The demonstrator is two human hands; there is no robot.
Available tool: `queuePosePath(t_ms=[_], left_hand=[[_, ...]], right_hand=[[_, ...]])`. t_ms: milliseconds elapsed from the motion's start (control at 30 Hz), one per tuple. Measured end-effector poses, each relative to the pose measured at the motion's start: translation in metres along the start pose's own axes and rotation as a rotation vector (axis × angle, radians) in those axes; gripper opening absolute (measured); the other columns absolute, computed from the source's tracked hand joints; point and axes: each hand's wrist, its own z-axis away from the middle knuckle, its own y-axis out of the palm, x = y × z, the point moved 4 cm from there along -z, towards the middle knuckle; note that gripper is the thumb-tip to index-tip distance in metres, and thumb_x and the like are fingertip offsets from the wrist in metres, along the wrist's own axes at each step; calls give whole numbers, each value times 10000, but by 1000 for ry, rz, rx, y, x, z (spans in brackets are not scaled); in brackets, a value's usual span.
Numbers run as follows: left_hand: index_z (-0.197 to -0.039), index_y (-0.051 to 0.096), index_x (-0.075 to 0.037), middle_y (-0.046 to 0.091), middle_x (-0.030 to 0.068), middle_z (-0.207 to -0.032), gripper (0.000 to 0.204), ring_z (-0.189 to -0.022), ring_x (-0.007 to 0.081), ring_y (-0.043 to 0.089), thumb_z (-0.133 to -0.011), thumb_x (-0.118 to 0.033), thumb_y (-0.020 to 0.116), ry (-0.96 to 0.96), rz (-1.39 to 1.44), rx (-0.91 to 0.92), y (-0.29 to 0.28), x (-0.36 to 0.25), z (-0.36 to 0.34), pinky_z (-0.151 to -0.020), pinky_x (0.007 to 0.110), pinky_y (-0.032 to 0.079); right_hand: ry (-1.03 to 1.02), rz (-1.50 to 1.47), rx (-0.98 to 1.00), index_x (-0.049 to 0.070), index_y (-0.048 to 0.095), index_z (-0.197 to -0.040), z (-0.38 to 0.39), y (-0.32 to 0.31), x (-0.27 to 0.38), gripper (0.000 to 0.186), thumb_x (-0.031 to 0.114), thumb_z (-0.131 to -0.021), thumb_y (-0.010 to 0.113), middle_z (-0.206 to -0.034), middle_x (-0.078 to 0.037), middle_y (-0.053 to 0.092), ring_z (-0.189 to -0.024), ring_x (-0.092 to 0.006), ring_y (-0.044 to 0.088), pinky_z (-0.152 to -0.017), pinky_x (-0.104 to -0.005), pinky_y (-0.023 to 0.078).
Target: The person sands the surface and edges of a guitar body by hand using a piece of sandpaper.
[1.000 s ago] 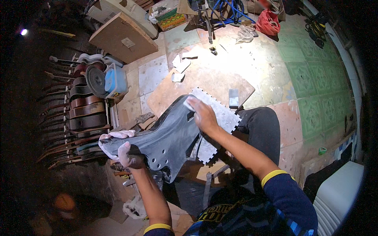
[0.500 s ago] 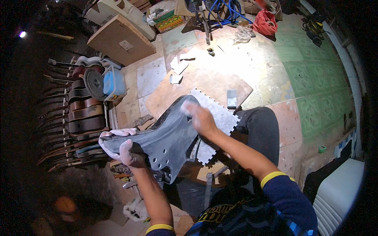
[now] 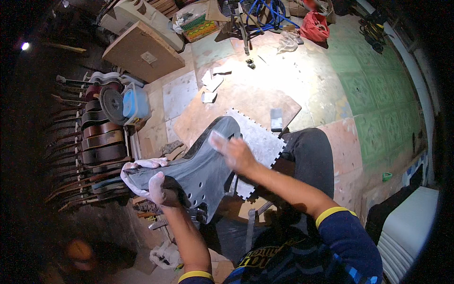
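A dark grey, dusty electric guitar body (image 3: 194, 165), with curved horns and several round holes, is held tilted above my lap. My left hand (image 3: 160, 187) wraps round its left end, the thumb on top and whitish fingers along the far edge. Over the body's upper right part, my right hand (image 3: 237, 155) presses down with its fingers bunched together. A pale patch shows at those fingertips; motion blur hides whether it is a folded sheet or dusty fingers.
Beneath the work lie a light foam mat (image 3: 260, 137) with toothed edges and a brown board (image 3: 189, 120). On that board rest a grey rectangular piece (image 3: 276, 119) and white scraps (image 3: 213, 84). Several guitar bodies (image 3: 101, 137) stand racked at left, beside a plastic tub (image 3: 140, 106).
My right hand has slid left and slightly down across the guitar body. My left hand keeps its grip, and the body has shifted only slightly.
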Motion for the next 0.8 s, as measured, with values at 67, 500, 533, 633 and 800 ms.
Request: queuePosePath(t_ms=[67, 500, 533, 633, 800], left_hand=[[-1222, 435, -50, 570, 138, -822, 610, -698, 265, 584, -663, 63, 652, -53, -40, -18, 4, 4, 3, -735, 453, 561], [-1248, 416, -64, 559, 146, -874, 625, -757, 289, 595, -652, 12, 590, 23, -12, 86, 18, -14, 18, -819, 489, 534], [-1248, 416, -64, 559, 146, -874, 625, -757, 289, 595, -652, 12, 590, 28, -15, 86, 16, -16, 18, -819, 489, 534], [-1233, 370, -46, 556, 133, -874, 638, -775, 272, 600, -670, 42, 657, -11, 64, 63, 19, -10, 29, -810, 436, 519], [-1221, 377, -55, 558, 129, -869, 620, -765, 268, 603, -686, 35, 679, 2, 80, 80, 7, -18, 31, -824, 463, 522]], right_hand=[[60, 185, -94, 106, 467, -1500, -24, -15, -37, 751, -9, -764, 559, -1505, -168, 494, -868, -297, 641, -794, -419, 500], [-62, -133, 0, 137, 501, -1475, -8, -25, 43, 692, -26, -803, 496, -1468, -140, 535, -952, -353, 670, -856, -434, 557], [-66, -138, -1, 137, 501, -1475, -13, -25, 36, 692, -26, -803, 496, -1468, -140, 535, -952, -353, 670, -856, -434, 557], [90, 77, -154, 142, 557, -1416, -24, -38, -32, 616, -21, -828, 470, -1372, -186, 602, -926, -341, 703, -825, -467, 578], [-159, -147, -34, 179, 522, -1466, 4, -22, 55, 711, -60, -798, 484, -1418, -110, 590, -974, -286, 706, -792, -438, 581]])
